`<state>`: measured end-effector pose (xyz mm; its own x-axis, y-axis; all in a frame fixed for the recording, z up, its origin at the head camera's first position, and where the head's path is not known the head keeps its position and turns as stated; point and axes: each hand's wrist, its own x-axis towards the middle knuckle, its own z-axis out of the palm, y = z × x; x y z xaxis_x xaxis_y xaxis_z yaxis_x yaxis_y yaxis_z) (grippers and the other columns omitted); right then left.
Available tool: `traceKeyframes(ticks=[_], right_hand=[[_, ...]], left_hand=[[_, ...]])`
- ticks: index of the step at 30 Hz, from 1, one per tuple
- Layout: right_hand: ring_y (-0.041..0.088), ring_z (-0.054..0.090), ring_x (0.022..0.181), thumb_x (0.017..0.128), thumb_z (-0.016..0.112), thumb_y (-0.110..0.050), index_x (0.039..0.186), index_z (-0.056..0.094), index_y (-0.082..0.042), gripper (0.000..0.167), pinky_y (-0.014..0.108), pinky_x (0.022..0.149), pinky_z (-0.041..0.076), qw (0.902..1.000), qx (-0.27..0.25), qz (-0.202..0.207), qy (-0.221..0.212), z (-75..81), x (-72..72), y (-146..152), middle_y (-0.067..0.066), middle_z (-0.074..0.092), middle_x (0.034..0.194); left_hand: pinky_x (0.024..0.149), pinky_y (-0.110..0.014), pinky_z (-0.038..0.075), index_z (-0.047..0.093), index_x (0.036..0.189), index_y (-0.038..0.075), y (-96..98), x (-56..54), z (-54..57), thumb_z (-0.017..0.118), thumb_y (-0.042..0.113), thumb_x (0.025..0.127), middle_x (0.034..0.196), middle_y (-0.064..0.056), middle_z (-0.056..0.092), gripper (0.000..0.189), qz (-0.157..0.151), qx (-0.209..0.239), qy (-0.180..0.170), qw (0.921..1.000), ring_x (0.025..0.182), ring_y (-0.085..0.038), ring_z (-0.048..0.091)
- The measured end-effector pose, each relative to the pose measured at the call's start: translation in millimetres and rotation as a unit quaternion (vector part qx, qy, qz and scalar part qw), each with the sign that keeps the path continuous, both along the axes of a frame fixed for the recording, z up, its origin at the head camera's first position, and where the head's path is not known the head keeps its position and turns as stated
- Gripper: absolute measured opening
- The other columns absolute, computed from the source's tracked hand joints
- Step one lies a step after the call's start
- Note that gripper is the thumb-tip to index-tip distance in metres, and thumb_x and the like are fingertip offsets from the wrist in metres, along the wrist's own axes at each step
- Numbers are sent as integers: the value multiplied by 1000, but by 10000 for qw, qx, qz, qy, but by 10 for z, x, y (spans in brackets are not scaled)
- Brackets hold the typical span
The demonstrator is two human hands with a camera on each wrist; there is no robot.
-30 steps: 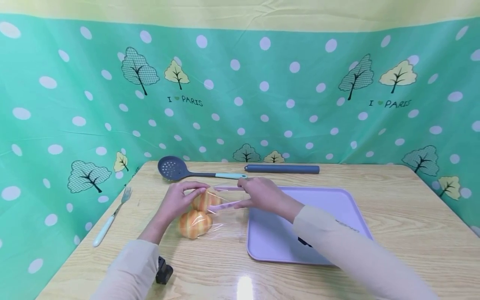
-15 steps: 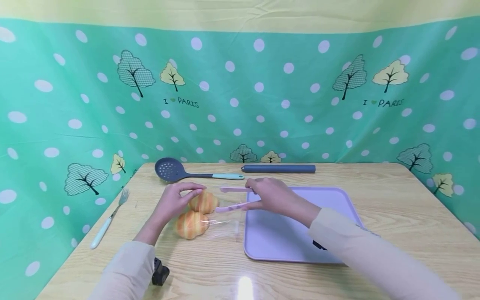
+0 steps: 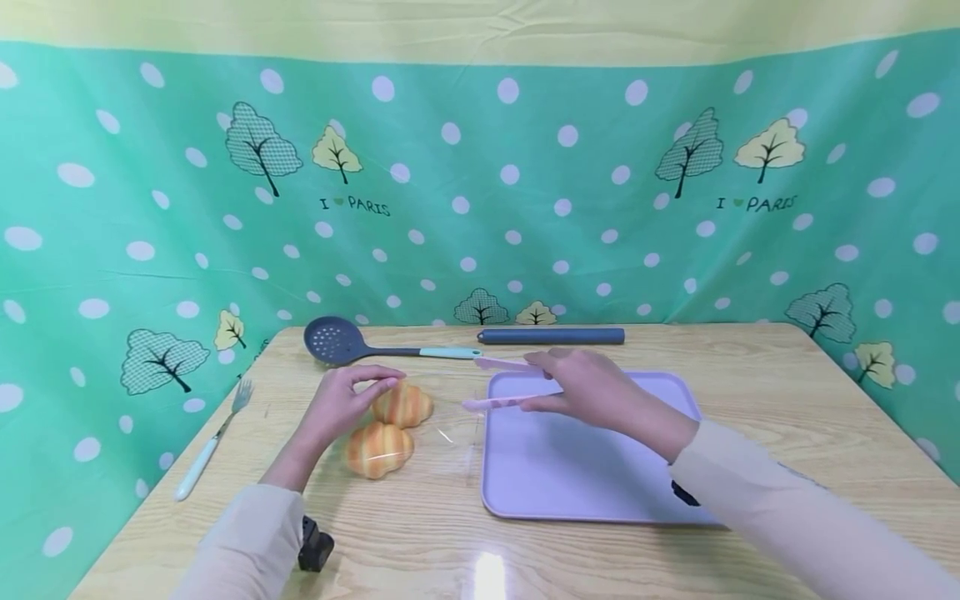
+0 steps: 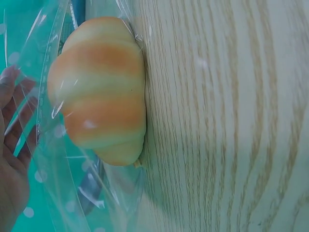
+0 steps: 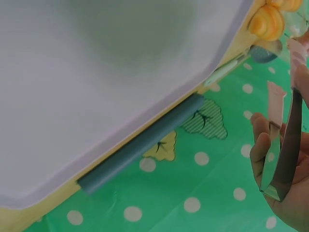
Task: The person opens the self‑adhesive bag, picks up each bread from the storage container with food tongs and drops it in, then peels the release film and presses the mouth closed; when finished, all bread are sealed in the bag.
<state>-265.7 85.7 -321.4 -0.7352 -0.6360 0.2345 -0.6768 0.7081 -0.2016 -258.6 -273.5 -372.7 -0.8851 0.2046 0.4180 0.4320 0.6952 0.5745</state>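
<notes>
My left hand (image 3: 337, 404) pinches the edge of a clear plastic bag (image 3: 448, 437). Two striped, croissant-shaped breads, a far one (image 3: 403, 405) and a near one (image 3: 379, 451), lie inside it. Close up in the left wrist view, one bread (image 4: 101, 92) shows through the film, with the left hand (image 4: 12, 164) at the left edge. My right hand (image 3: 592, 387) holds a pair of tongs (image 3: 498, 402), lilac-tipped and spread apart, nothing between them. They hover over the left part of a lilac tray (image 3: 585, 479). The right wrist view shows the metal arms of the tongs (image 5: 288, 154) within the hand.
Along the back of the table lie a dark skimmer (image 3: 337, 340) with a light-blue handle and a dark blue rod (image 3: 551, 336). A fork (image 3: 202, 462) with a pale handle is at the left edge. A patterned green cloth (image 3: 525, 233) hangs behind.
My right hand has drawn the tongs rightward, away from the breads and out of the bag, to over the tray. The left hand keeps its place on the bag; the breads stay put.
</notes>
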Motion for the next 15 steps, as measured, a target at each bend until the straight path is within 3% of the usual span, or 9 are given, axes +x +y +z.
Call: traceKeyframes(ticks=[8,15], right_hand=[[23,69,91,90,76,-49,135,63,-3,66,40,76,60,9996,-154,-248,-60,-2,44,247,11,73,107],[26,69,89,91,76,-44,137,60,-4,63,40,70,59,9974,-338,-627,-107,-25,113,484,11,71,106]], left_hand=[[91,-55,55,80,106,7,4,15,4,71,11,96,104,-7,78,13,-14,17,-48,10000,105,-31,72],[91,-55,54,79,107,7,24,8,1,71,12,96,105,-7,77,14,-23,-13,-74,10000,106,-31,71]])
